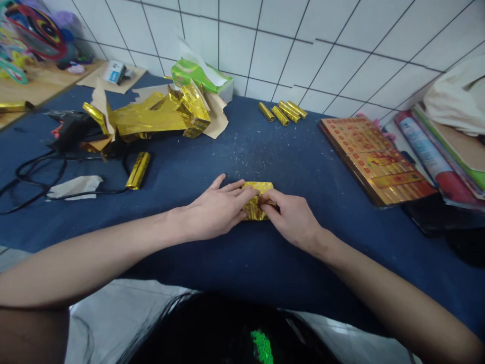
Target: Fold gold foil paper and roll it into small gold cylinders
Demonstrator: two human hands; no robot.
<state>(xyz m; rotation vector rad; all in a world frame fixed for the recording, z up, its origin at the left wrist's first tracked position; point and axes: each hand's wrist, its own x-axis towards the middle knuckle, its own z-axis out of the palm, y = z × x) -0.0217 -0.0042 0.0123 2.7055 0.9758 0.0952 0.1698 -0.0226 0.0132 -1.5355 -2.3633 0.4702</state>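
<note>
A small piece of shiny gold foil paper (pixel 251 209) lies on the blue tabletop in front of me, partly covered by both hands. My left hand (pixel 210 211) rests flat with its fingers stretched out, the fingertips on the foil's left part. At the right side, my right hand (pixel 294 216) is closed in a pinch on the foil; its fingertips are partly hidden. Away to the left lies a rolled gold tube (pixel 138 171). Several more gold rolls (pixel 283 112) lie together near the wall.
Crumpled gold foil sheets (pixel 151 115) and a green tissue pack (pixel 200 76) lie at the back left. A black glue gun (pixel 74 126), its cable (pixel 28 174) and a white scrap (pixel 76 187) are at left. A gold-red stack (pixel 379 159) stands at right.
</note>
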